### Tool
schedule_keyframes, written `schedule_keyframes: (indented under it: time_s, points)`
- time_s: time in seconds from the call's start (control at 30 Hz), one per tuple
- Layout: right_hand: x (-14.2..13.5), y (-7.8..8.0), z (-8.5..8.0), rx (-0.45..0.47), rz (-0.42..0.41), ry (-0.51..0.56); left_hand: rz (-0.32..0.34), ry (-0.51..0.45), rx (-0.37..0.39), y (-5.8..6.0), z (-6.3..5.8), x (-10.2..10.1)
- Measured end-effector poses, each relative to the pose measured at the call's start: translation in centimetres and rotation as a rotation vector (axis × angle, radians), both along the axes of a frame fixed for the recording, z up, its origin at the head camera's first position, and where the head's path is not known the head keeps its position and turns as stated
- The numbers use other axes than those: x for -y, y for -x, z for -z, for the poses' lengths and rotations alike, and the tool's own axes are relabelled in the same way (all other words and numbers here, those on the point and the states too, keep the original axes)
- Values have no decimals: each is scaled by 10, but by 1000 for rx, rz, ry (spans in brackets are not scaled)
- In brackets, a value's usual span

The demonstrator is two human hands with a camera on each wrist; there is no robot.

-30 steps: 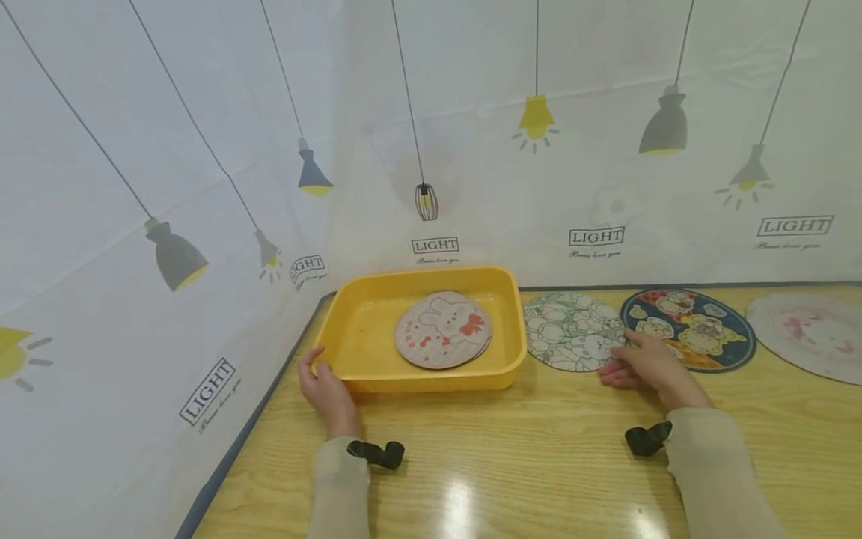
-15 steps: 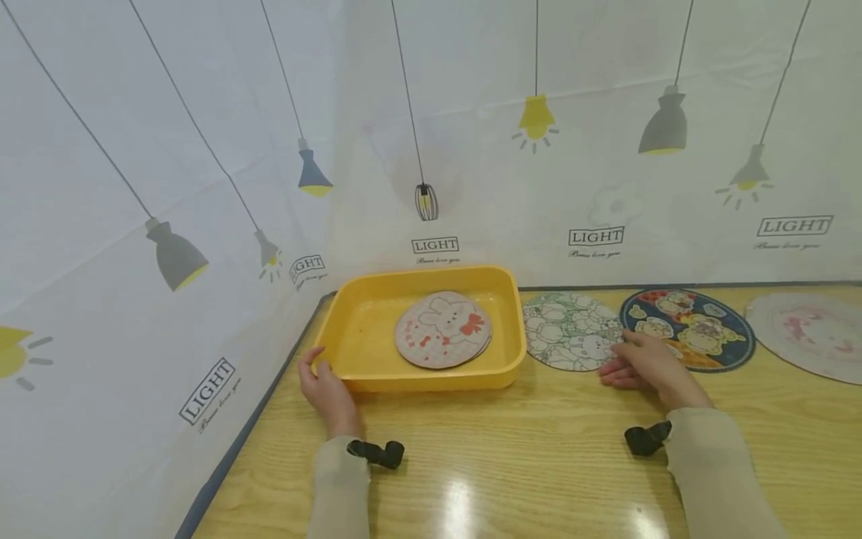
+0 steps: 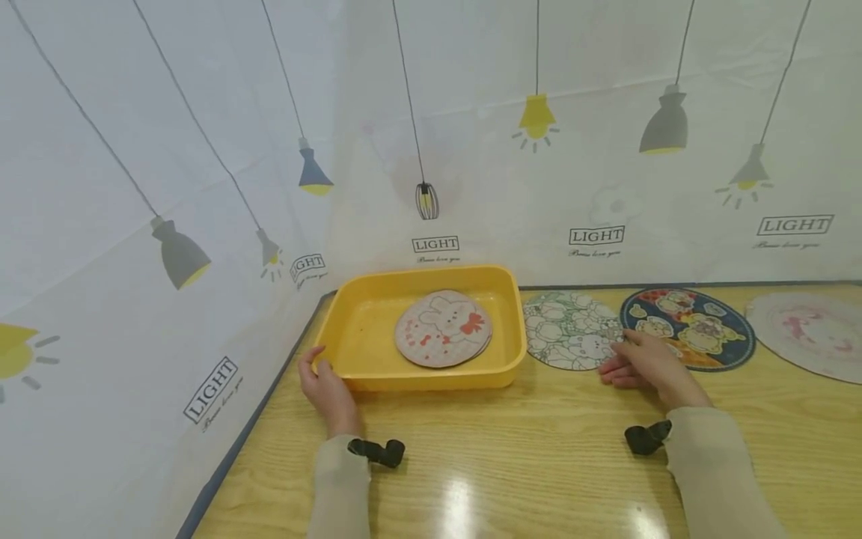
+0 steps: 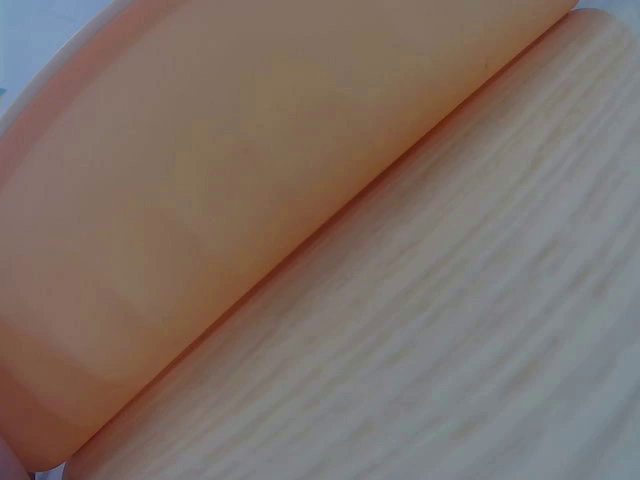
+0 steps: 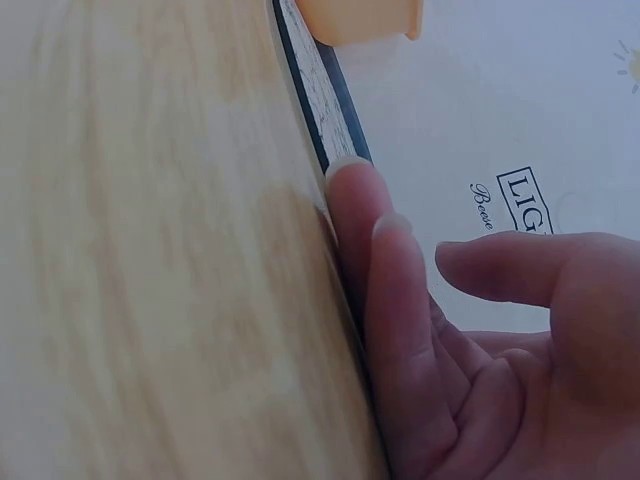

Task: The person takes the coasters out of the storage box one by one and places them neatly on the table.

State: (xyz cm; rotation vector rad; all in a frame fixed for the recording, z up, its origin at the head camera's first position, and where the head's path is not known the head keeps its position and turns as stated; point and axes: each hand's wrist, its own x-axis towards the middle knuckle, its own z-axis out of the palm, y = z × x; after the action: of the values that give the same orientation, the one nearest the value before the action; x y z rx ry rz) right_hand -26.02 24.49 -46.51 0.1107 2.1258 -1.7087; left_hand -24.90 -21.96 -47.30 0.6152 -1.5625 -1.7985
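Observation:
In the head view, my left hand (image 3: 328,394) is at the near left corner of a yellow tray (image 3: 431,383), its fingers bent round that corner. The left wrist view shows the tray's outer wall (image 4: 240,170) close up; the fingers are almost wholly out of it. Inside the tray lie round bunny-print placemats (image 3: 438,329), stacked, with a red bow on the top one. My right hand (image 3: 649,367) rests at the near edges of a green-and-white bunny placemat (image 3: 569,329) and a dark blue cartoon placemat (image 3: 720,318). Its thumb is apart from the extended fingers (image 5: 400,310).
A pale pink round placemat (image 3: 801,329) lies at the far right. The wooden table (image 3: 525,457) meets a white curtain (image 3: 485,172) printed with hanging lamps, behind and along the left side. The tray stands near that back left corner.

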Motion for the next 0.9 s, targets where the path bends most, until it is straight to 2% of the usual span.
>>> schedule_keyframes:
  time_s: [0.3,0.5,0.9]
  points:
    - [-3,-5,1,-75,-34,33,-6,10,-1,0,0,1]
    - [-5,-5,2,-93,-39,80,7,6,4,1,0,1]
    - [-5,-5,3,-77,23,261,8,11,8,-1,-1,-1]
